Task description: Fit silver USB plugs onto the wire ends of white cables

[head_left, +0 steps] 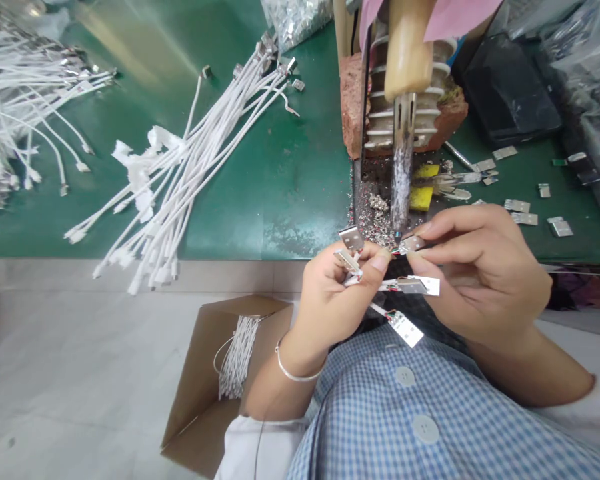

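Observation:
My left hand [330,297] is closed round several white USB cables [379,309], their metal USB connectors sticking out between and below the fingers. Thin coloured wires show at the cable ends. Thumb and fingers of my right hand [485,280] pinch one small metal USB connector [412,245], which meets the coloured wires at my left thumb tip. Just above it, a soldering iron [404,160] with a wooden handle points straight down, its tip at or very close to the joint; whether it touches I cannot tell.
White cables [200,160] lie bundled on the green table [300,193], with another pile [35,87] farther left. Solder crumbs [377,217] surround the iron's brick stand [353,100]. Loose connectors [560,227] lie right. A cardboard box [195,380] holding cables stands below the table edge.

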`<state>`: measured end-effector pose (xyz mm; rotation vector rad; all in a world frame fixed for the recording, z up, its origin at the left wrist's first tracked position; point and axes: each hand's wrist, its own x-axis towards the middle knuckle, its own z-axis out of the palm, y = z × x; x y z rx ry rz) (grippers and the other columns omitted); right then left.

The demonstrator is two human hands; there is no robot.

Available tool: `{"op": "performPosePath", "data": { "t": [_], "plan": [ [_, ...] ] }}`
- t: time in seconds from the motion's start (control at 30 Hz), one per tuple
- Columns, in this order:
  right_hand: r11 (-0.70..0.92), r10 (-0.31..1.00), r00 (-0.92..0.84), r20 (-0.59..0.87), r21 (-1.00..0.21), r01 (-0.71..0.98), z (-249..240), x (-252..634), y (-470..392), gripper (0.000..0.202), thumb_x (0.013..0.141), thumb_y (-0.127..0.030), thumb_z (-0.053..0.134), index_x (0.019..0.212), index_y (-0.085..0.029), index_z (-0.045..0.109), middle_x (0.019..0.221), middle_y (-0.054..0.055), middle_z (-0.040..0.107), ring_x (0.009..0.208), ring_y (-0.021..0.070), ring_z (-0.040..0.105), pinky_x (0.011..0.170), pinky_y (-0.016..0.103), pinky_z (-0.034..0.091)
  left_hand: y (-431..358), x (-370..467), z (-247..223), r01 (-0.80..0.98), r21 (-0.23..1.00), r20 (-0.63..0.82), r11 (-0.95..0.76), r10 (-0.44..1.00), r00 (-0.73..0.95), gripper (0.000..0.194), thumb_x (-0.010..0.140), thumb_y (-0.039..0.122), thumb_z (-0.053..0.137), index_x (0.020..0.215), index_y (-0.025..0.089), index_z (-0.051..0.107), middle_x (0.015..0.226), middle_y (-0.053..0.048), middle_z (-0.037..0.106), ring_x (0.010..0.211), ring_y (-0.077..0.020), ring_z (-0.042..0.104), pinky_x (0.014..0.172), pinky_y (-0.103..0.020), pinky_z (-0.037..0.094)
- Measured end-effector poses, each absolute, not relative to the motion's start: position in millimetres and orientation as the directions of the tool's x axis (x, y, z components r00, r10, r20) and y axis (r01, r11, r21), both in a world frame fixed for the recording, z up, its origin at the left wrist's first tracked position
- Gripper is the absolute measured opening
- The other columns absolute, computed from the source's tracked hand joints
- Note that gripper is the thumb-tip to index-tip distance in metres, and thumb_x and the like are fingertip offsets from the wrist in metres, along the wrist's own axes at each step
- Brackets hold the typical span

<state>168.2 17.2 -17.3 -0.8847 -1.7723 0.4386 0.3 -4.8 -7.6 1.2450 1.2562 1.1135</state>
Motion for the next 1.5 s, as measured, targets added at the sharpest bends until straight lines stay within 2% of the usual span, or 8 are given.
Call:
{"op": "performPosePath", "data": {
  "t": [0.27, 0.53, 0.87, 0.97, 1.17, 1.23, 1.33, 1.5],
  "plan": [
    [0.663, 0.738, -0.184, 0.649, -0.648, 0.376, -18, 166, 15, 0.016, 0.079, -0.011, 0.069, 0.085, -0.025, 0.063, 0.091, 0.004, 0.065, 0.083, 0.0198, 0.064, 0.071, 0.037, 0.055, -10, 0, -5, 0.084, 0.993, -0.086, 0.085, 0.996, 0.018, 0.021, 0.089, 0.030, 0.062, 0.071, 0.019, 0.062, 0.055, 0.005, 0.048, 0.049, -0.0088, 0.039, 0.049, -0.024, 0.036],
    [0.643, 0.761, -0.224, 0.609, -0.664, 0.381, -15, 168, 9, 0.024, 0.079, -0.006, 0.067, 0.085, -0.028, 0.061, 0.090, 0.005, 0.064, 0.083, 0.0222, 0.063, 0.069, 0.040, 0.055, -11, -1, -7, 0.040, 0.997, -0.070, 0.067, 0.994, 0.083, 0.022, 0.090, 0.023, 0.059, 0.068, 0.018, 0.058, 0.056, 0.006, 0.044, 0.049, -0.0067, 0.035, 0.049, -0.023, 0.033],
    [0.543, 0.839, -0.183, 0.513, -0.768, 0.340, -15, 173, 4, 0.024, 0.079, -0.004, 0.068, 0.084, -0.026, 0.061, 0.097, 0.004, 0.067, 0.086, 0.0210, 0.063, 0.074, 0.040, 0.056, -10, -2, -8, 0.082, 0.995, -0.063, 0.055, 0.993, 0.105, 0.030, 0.091, 0.022, 0.056, 0.062, 0.018, 0.051, 0.057, 0.005, 0.044, 0.051, -0.0070, 0.036, 0.050, -0.023, 0.032],
    [0.541, 0.840, -0.168, 0.515, -0.779, 0.318, -15, 173, 2, 0.020, 0.080, -0.007, 0.070, 0.083, -0.026, 0.063, 0.095, 0.003, 0.067, 0.085, 0.0201, 0.063, 0.073, 0.038, 0.056, -11, -2, -8, 0.067, 0.996, -0.072, 0.064, 0.991, 0.115, 0.025, 0.090, 0.021, 0.056, 0.065, 0.018, 0.054, 0.057, 0.006, 0.044, 0.050, -0.0063, 0.036, 0.050, -0.022, 0.033],
    [0.507, 0.862, -0.070, 0.503, -0.860, 0.061, -17, 176, -1, 0.023, 0.081, 0.000, 0.065, 0.090, -0.021, 0.065, 0.081, 0.000, 0.067, 0.070, 0.0163, 0.067, 0.060, 0.033, 0.056, -18, -1, -11, 0.099, 0.991, -0.110, 0.088, 0.965, 0.237, 0.023, 0.086, 0.023, 0.063, 0.066, 0.015, 0.056, 0.061, 0.003, 0.051, 0.054, -0.0071, 0.042, 0.051, -0.020, 0.035],
    [0.456, 0.889, -0.063, 0.454, -0.889, 0.027, -17, 177, -2, 0.024, 0.085, -0.001, 0.060, 0.093, -0.023, 0.064, 0.076, 0.000, 0.066, 0.062, 0.0151, 0.063, 0.050, 0.031, 0.052, -21, 1, -14, 0.126, 0.990, -0.106, 0.070, 0.946, 0.306, 0.021, 0.085, 0.020, 0.063, 0.065, 0.015, 0.057, 0.061, 0.003, 0.051, 0.055, -0.0070, 0.042, 0.051, -0.020, 0.036],
    [0.427, 0.904, -0.050, 0.425, -0.903, 0.043, -15, 179, -5, 0.021, 0.088, -0.006, 0.060, 0.096, -0.025, 0.064, 0.075, 0.000, 0.063, 0.059, 0.0139, 0.058, 0.048, 0.029, 0.049, -25, 3, -20, 0.141, 0.989, -0.101, 0.052, 0.924, 0.369, 0.013, 0.083, 0.013, 0.061, 0.070, 0.014, 0.059, 0.063, 0.004, 0.051, 0.056, -0.0066, 0.042, 0.052, -0.018, 0.036],
    [0.452, 0.865, -0.317, 0.389, -0.878, 0.156, -9, 179, -5, 0.025, 0.084, -0.011, 0.066, 0.104, -0.025, 0.067, 0.072, -0.001, 0.062, 0.056, 0.0121, 0.055, 0.043, 0.025, 0.040, -26, 2, -22, 0.150, 0.989, -0.056, -0.013, 0.895, 0.443, 0.017, 0.077, 0.008, 0.059, 0.064, 0.016, 0.052, 0.059, 0.006, 0.043, 0.055, -0.0061, 0.037, 0.052, -0.017, 0.033]
  ]
}}
